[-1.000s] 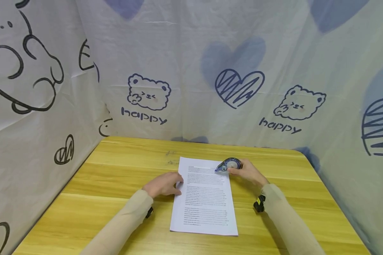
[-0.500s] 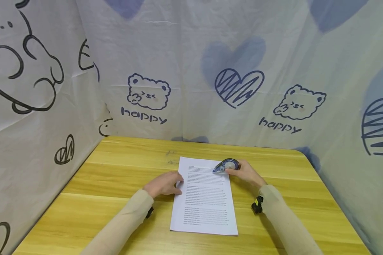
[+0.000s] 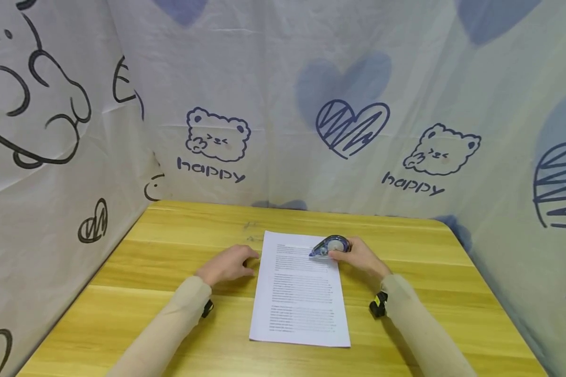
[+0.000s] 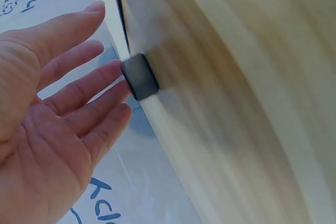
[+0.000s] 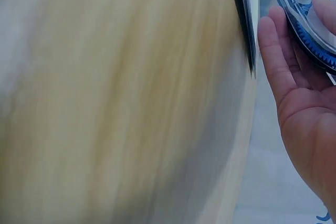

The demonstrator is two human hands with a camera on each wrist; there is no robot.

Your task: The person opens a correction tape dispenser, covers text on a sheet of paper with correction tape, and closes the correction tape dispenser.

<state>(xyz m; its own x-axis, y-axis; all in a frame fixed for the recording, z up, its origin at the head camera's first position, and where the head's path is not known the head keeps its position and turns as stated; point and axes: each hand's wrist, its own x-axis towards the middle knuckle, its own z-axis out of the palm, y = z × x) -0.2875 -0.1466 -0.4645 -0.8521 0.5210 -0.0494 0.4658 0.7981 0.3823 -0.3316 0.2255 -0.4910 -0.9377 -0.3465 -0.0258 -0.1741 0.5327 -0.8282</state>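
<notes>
Before white cloth (image 3: 273, 68) reading "happy", the right hand (image 3: 362, 257) pinches a teardrop-shaped blue-and-clear plastic tape dispenser (image 3: 329, 245) over white printed paper (image 3: 299, 335), blue gear teeth (image 5: 314, 41) distinct only in the right wrist view, the left hand (image 3: 228, 264) relaxed alongside, empty.

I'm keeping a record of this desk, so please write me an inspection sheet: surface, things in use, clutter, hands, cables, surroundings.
Surface: yellowish wood-grain table, with faint dark marks beyond the paper's far left corner.
Things in use: printed paper lying flat; correction tape dispenser over its upper right part, whether touching cannot be told.
Clutter: a dark block by the left fingertips in the left wrist view; what it is cannot be told.
Hands: left hand beside the paper's left edge, fingers relaxed; right hand grips the dispenser.
Cables: nothing seen.
Surroundings: pale cloth printed with hearts, bears and "happy".
</notes>
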